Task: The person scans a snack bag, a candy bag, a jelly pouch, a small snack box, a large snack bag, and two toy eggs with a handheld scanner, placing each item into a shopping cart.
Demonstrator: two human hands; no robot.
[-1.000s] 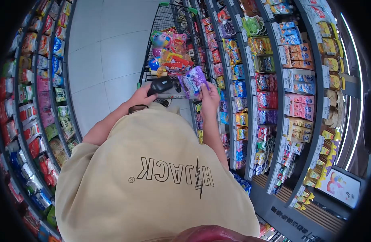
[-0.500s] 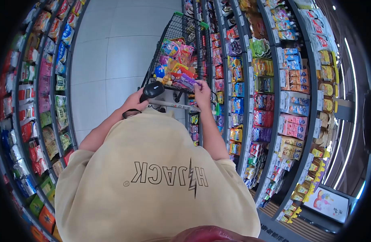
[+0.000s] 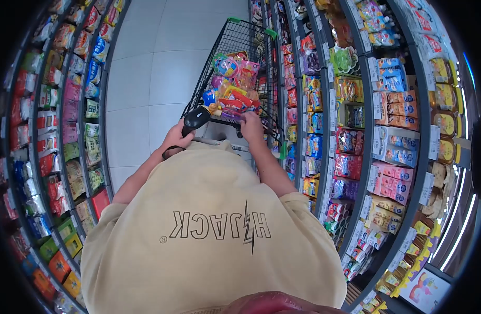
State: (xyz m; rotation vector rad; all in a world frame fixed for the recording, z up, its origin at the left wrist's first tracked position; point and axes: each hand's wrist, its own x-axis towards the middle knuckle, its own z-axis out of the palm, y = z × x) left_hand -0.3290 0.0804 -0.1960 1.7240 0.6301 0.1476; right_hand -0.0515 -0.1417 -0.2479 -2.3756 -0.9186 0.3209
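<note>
My left hand [image 3: 176, 137] is closed around a black handheld barcode scanner [image 3: 197, 119], with a dark strap at the wrist. The scanner's head points up beside the near end of a black wire shopping cart [image 3: 206, 66]. Over that same end, my right hand [image 3: 252, 127] is closed on a purple snack packet [image 3: 232, 115], largely covered by the fingers. Colourful packets and toys fill part of the basket, among them a red packet [image 3: 245, 99], a pink bag [image 3: 247, 75] and a round blue-and-pink item [image 3: 226, 66]. The cart's handle [image 3: 206, 141] shows between my hands, close to my shirt.
Shelves of snack bags [image 3: 76, 99] line the left side of the aisle. On the right, tall racks of boxed and bagged sweets [image 3: 350, 112] stand close to the cart. Pale floor tiles [image 3: 141, 78] run ahead on the left.
My right hand has shifted left and toward my body with the purple packet. The cart sits closer to me, its handle more hidden by my shirt. The view has turned slightly.
</note>
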